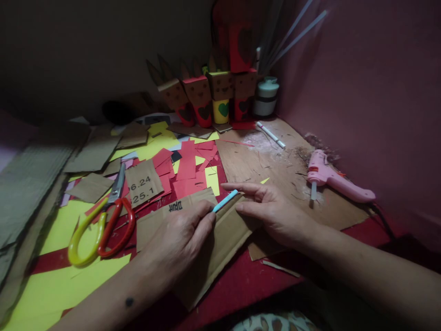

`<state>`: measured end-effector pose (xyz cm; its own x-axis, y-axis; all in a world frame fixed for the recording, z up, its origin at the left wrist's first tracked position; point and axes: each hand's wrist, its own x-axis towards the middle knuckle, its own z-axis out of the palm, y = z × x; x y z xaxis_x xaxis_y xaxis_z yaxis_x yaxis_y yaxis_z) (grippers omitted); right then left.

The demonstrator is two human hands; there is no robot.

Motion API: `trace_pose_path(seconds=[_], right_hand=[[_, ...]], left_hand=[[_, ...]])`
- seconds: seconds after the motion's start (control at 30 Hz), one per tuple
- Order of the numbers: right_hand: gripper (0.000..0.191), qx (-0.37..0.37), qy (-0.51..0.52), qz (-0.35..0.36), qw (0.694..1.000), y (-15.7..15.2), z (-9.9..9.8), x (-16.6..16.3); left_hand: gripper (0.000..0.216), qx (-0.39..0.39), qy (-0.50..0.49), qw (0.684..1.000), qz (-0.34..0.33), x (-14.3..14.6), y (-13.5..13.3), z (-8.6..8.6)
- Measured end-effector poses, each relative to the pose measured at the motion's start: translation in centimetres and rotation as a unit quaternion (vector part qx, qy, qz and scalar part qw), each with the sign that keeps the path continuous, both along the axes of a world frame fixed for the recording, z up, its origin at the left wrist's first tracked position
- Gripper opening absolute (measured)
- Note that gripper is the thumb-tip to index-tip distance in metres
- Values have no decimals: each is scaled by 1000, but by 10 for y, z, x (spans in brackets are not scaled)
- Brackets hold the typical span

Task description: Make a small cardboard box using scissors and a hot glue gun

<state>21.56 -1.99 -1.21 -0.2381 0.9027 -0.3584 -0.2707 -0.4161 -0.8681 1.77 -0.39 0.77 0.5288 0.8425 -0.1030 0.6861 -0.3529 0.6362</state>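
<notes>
My left hand (188, 232) is closed, its thumb and fingertips pinching the near end of a slim light blue stick (225, 200), which could be a pen or a rolled strip. The stick lies slantwise along the far edge of a folded brown cardboard piece (223, 243). At that piece's upper right corner is my right hand (272, 209), thumb on the near face and index finger stretched past the far edge, close to the stick's tip. Its other fingers are hidden. Under my left hand, a printed cardboard piece (155, 230) lies partly covered.
Scissors (113, 207) with red and yellow handles lie left, among red paper scraps (188, 161) and yellow sheets (69, 285). A pink glue gun (330, 177) rests on a wooden board (241, 156) at right, near a white marker (271, 134). Decorated cups (220, 99) stand behind.
</notes>
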Motion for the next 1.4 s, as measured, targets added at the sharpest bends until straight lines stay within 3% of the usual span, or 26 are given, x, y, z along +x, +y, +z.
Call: trace_pose_path(seconds=[1.03,1.2,1.4], right_hand=[[52,18,6,1,1000,0,-2,1],[56,24,16,-17,999,1,-5,4],[56,32,18,-83,996,3,-2,12]], left_hand=[[35,-12,16,1000,4,-1,1,-3],[34,1,12,998,62,-9,4,13],[38,27,6,993,111,-47,6,39]])
